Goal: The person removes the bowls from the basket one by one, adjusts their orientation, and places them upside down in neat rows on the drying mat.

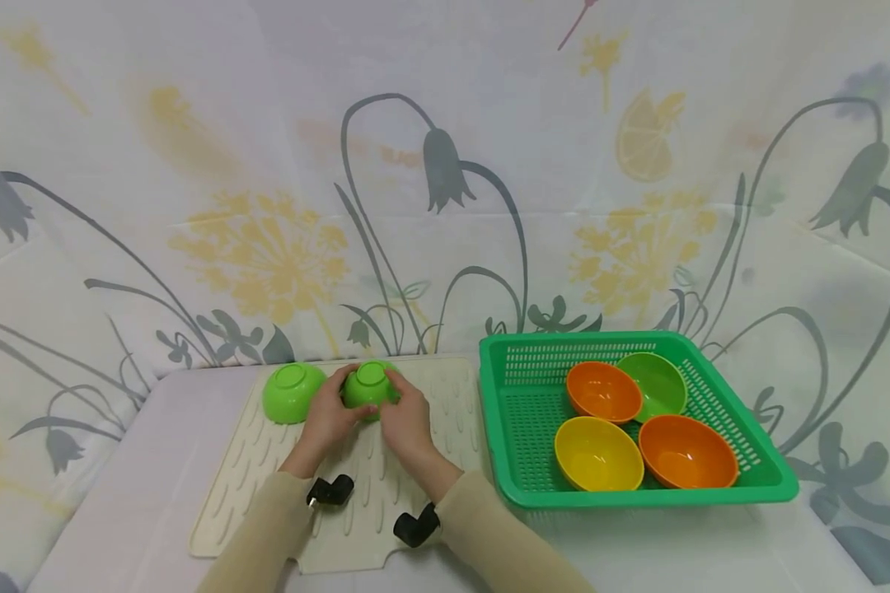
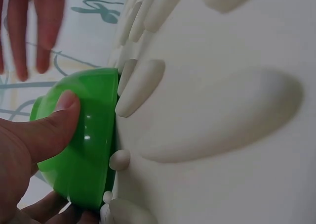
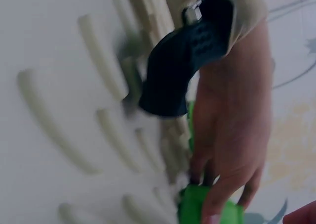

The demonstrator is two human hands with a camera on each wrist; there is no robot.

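Note:
A green bowl [image 1: 372, 377] sits upside down on the cream drying mat [image 1: 448, 412]. My left hand [image 1: 334, 410] grips it from the left; in the left wrist view its thumb presses the side of the bowl [image 2: 94, 130] and its fingers reach round the far side. The right hand [image 1: 408, 412] is beside the bowl's right side in the head view. In the left wrist view its fingers [image 2: 44, 31] hang straight, just apart from the bowl. Another overturned green bowl [image 1: 289, 394] stands on the mat, left of my left hand.
To the right, a green plastic basket [image 1: 500, 445] holds two orange bowls [image 1: 604, 391], a yellow bowl [image 1: 599, 453] and a green bowl [image 1: 656, 383]. Behind the table hangs a flower-patterned cloth [image 1: 445, 263]. Raised ridges cover the mat.

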